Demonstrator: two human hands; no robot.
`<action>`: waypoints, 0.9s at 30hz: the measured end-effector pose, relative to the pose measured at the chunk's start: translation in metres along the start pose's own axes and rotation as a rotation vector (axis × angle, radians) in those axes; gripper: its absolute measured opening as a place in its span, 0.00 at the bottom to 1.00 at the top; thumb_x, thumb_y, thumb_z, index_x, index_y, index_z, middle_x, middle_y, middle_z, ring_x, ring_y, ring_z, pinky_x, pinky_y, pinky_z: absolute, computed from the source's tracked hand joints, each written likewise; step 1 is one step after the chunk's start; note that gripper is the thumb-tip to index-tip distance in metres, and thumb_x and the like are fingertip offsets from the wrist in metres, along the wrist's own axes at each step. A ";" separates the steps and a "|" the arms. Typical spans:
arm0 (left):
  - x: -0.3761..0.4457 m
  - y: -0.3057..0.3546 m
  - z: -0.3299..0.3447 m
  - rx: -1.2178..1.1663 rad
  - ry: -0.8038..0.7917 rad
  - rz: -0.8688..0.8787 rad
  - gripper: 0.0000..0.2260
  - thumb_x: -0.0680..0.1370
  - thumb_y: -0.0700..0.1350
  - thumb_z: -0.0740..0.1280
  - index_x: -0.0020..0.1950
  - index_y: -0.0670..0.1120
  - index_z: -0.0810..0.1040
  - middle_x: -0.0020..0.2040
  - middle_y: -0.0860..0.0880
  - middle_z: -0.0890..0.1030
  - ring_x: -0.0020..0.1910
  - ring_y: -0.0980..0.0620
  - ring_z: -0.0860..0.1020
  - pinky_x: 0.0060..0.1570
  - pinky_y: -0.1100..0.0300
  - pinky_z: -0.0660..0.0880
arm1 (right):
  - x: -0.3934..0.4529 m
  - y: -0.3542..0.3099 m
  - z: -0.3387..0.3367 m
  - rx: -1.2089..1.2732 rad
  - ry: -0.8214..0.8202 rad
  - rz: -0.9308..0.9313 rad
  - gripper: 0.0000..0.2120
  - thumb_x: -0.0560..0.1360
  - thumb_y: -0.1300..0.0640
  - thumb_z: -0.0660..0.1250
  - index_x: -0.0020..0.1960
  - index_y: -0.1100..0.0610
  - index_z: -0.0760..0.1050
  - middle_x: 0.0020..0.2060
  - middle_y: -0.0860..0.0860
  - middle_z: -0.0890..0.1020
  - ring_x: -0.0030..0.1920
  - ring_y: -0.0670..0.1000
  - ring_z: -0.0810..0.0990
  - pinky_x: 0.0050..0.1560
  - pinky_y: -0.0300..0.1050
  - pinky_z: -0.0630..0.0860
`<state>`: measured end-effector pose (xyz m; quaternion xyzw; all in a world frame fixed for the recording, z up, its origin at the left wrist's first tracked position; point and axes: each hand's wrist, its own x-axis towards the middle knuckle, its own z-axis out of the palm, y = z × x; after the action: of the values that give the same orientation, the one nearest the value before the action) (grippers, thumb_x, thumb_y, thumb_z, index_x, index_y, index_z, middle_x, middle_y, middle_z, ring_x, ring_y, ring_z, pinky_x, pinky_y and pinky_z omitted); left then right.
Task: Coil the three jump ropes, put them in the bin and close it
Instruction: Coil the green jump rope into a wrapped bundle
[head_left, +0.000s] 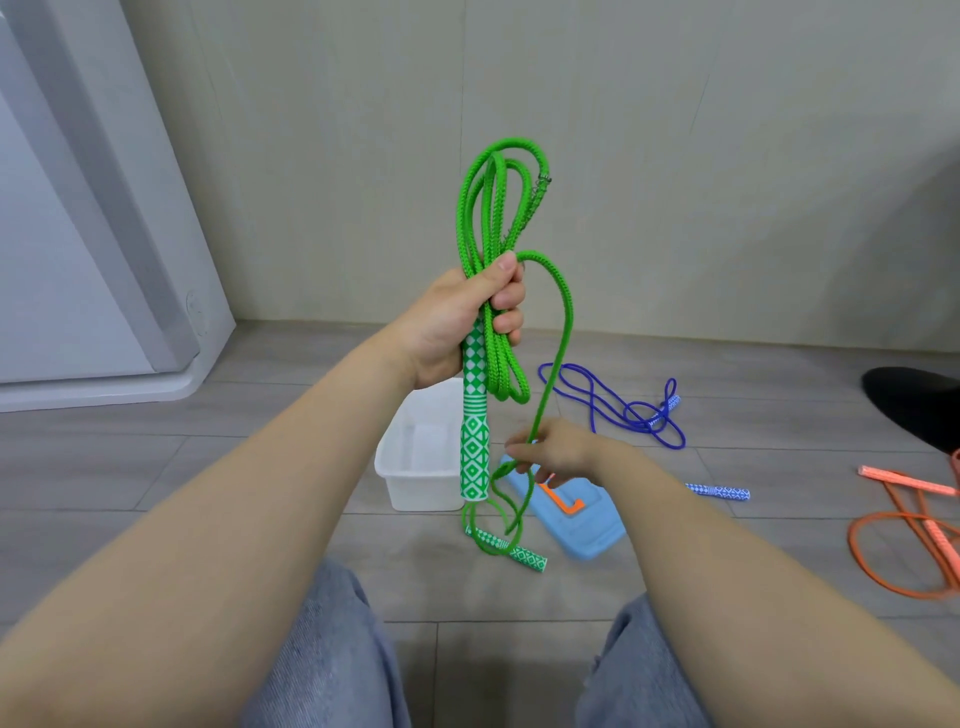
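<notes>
My left hand (457, 322) grips the green jump rope (498, 208) upright, holding several loops together with one green-and-white handle (475, 447) that points down. Lower down, my right hand (556, 452) pinches the loose green strand; the rope's other handle (514, 551) lies on the floor. The white bin (415, 467) stands open on the floor behind the handle, and its blue lid (576, 525) with an orange latch lies beside it. The blue rope (623, 410) lies uncoiled further right. The orange rope (914, 545) lies at the right edge.
A white appliance (78, 234) stands at the left against the grey wall. A dark shoe (919, 400) shows at the right edge. My knees in grey trousers (332, 649) are at the bottom. The floor is grey wood-look boards.
</notes>
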<state>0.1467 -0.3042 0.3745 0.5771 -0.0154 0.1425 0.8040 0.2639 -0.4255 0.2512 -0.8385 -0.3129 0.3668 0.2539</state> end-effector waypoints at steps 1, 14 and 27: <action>0.000 0.000 -0.001 0.002 0.006 0.000 0.11 0.83 0.48 0.55 0.43 0.47 0.69 0.29 0.55 0.66 0.26 0.57 0.66 0.33 0.63 0.72 | 0.003 0.000 0.000 -0.018 -0.007 0.002 0.17 0.78 0.52 0.65 0.63 0.61 0.76 0.45 0.53 0.81 0.35 0.48 0.75 0.42 0.42 0.77; 0.005 -0.031 -0.045 0.381 0.243 -0.072 0.11 0.82 0.46 0.59 0.40 0.47 0.66 0.31 0.51 0.67 0.26 0.54 0.68 0.35 0.57 0.70 | -0.014 -0.013 -0.049 0.444 0.604 -0.275 0.10 0.78 0.57 0.65 0.43 0.61 0.80 0.31 0.51 0.77 0.30 0.48 0.71 0.34 0.39 0.71; 0.006 -0.039 -0.041 0.351 0.273 -0.128 0.20 0.81 0.54 0.60 0.51 0.38 0.80 0.29 0.49 0.75 0.28 0.52 0.72 0.34 0.60 0.75 | -0.043 -0.062 -0.003 -0.245 0.432 -0.520 0.11 0.83 0.49 0.54 0.53 0.50 0.74 0.44 0.53 0.79 0.48 0.56 0.77 0.42 0.44 0.65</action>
<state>0.1568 -0.2763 0.3257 0.6834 0.1551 0.1686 0.6931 0.2218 -0.4149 0.3136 -0.8131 -0.4966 0.0641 0.2967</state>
